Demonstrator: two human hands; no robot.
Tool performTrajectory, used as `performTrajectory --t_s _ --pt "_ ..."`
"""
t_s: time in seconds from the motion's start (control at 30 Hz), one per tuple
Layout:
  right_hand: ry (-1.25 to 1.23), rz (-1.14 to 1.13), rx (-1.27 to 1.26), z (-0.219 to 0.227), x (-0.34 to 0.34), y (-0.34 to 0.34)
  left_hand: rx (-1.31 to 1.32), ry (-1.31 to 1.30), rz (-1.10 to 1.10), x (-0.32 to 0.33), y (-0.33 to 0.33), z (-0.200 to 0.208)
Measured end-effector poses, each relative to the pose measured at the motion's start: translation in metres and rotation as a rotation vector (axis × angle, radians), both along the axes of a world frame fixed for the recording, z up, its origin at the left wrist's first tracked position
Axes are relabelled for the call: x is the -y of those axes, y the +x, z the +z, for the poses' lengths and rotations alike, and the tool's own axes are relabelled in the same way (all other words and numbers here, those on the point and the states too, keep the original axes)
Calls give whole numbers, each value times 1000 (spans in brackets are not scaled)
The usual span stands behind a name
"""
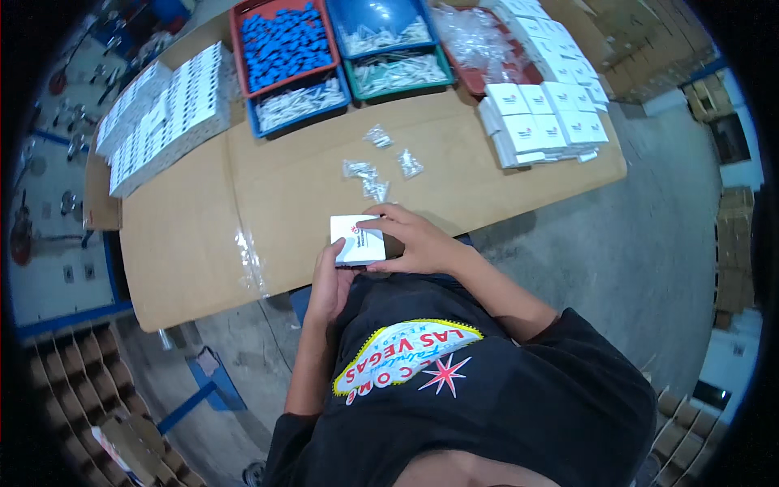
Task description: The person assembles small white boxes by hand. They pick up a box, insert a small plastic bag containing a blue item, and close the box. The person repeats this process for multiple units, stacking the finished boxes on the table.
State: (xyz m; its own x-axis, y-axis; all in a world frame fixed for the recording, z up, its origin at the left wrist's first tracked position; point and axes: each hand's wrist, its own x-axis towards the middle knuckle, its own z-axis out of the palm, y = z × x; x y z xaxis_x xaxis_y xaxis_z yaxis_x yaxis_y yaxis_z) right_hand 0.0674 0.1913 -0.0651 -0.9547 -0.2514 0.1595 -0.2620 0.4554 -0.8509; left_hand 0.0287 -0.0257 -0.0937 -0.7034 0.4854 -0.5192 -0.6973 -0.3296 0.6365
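Observation:
At the table's near edge, in front of my body, I hold a small white cardboard box (354, 243) with a red mark and dark print. My left hand (326, 280) grips its left side and lower corner, the thumb lying along the edge. From the right, my right hand (418, 241) spans the box, fingers on its top and thumb at the near lower corner. Both hands are closed on it. Just beyond lie small clear bags of whitish parts: one bag (378, 136) farthest off, another bag (410, 164) to the right, and overlapping bags (362, 170) nearer the box.
A brown cardboard sheet (300, 203) covers the table. At the back stand a red bin (237, 49) of blue pieces, blue and green bins of white pieces, and a red bin of clear bags (479, 40). Stacked white boxes (531, 134) stand right; long white stacks (174, 114) stand left.

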Motion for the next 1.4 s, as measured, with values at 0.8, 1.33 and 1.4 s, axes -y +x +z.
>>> performTrajectory --t_s 0.8,1.33,1.4 --pt "1079 -1281 -138 -31 -317 -38 -306 -260 -221 -11 0 -8" --pt "624 -807 -422 -24 -193 -90 -1137 -1182 123 87 -101 -52" --pt "540 -617 -348 -20 -153 -120 -1186 -1334 212 122 -137 -50"
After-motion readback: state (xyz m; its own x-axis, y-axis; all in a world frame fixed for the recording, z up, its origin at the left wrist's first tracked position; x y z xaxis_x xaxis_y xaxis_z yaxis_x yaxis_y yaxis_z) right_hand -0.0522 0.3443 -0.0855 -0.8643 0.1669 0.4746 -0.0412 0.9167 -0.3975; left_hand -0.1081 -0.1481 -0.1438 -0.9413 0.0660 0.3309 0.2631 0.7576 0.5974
